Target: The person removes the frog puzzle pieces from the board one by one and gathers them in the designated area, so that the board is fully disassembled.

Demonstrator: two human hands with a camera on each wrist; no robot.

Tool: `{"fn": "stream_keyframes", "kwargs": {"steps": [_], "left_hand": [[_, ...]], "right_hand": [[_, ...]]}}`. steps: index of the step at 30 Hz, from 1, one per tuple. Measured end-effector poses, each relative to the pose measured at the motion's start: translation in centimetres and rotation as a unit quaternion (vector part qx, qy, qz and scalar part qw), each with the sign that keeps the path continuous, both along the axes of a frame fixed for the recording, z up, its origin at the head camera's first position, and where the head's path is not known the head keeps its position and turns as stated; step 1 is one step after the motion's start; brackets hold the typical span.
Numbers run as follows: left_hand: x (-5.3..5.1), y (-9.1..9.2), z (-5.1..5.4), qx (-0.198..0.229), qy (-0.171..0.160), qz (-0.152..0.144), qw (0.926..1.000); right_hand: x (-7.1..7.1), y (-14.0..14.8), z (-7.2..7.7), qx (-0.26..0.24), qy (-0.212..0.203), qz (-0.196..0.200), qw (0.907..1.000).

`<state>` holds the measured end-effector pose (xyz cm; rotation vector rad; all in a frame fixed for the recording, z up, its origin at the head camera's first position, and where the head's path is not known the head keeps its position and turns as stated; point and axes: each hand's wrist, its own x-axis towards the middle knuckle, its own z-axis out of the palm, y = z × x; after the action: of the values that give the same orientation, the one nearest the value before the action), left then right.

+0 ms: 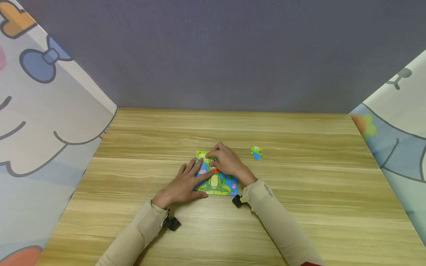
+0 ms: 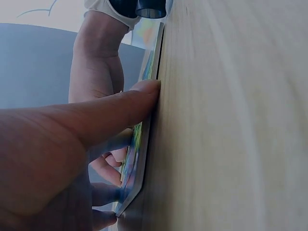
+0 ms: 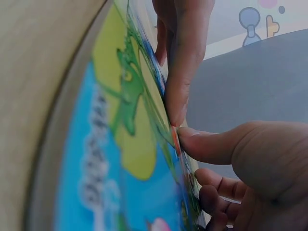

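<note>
A frog jigsaw puzzle (image 1: pixel 214 186) in a flat tray lies at the middle of the table, its frog green with a red mouth on blue. My left hand (image 1: pixel 183 184) rests on its left side with fingers spread; in the left wrist view the thumb (image 2: pixel 130 101) touches the tray's edge. Over the upper part, my right hand (image 1: pixel 227 159) has bent fingers and pinches a puzzle piece (image 1: pixel 213 160) by the frog's eye, largely covered by the fingers. Seen from the right wrist, the thumb (image 3: pixel 211 144) meets the puzzle surface (image 3: pixel 139 149) near the left hand's finger.
One loose green and blue puzzle piece (image 1: pixel 256 152) lies right of the puzzle on the wooden table (image 1: pixel 299 155). A grey panel (image 1: pixel 233 55) stands behind the table, with cartoon-printed walls at both sides. Black wrist cameras (image 1: pixel 174 224) sit below the sleeves.
</note>
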<state>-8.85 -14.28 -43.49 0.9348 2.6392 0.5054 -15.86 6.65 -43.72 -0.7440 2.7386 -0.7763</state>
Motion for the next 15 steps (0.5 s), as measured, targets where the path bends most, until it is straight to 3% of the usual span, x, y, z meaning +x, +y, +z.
{"fn": "stream_keyframes", "kwargs": {"steps": [15], "left_hand": [[0.04,0.03,0.12,-0.012,0.001,0.002,0.9999]], "right_hand": [[0.05,-0.38,-0.23,-0.015,-0.006,-0.008,0.9998]]}}
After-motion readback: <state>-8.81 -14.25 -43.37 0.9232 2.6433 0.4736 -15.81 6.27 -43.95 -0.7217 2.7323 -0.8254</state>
